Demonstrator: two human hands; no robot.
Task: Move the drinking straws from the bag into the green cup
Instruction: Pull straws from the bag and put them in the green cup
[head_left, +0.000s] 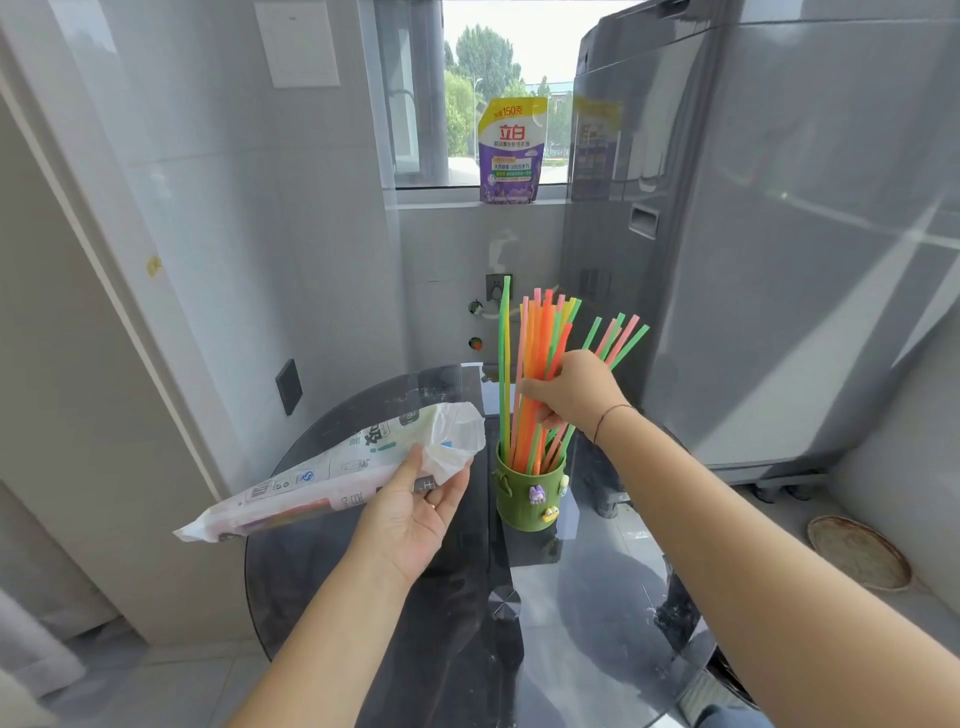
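A green cup (524, 499) with small cartoon figures stuck on it stands on the round dark glass table (597, 587). A bundle of orange, pink, green and yellow straws (540, 343) stands in the cup, fanning out at the top. My right hand (569, 392) is closed around the bundle midway up. To the left, my left hand (413, 512) holds a white printed plastic bag (332, 475) from below, its open mouth turned toward the cup. A few coloured straws show through the bag's lower end.
A grey washing machine (753, 234) stands close behind and to the right of the table. A purple detergent pouch (511, 150) sits on the window sill. A round rusty tray (857, 553) lies on the floor at right. A tiled wall is at left.
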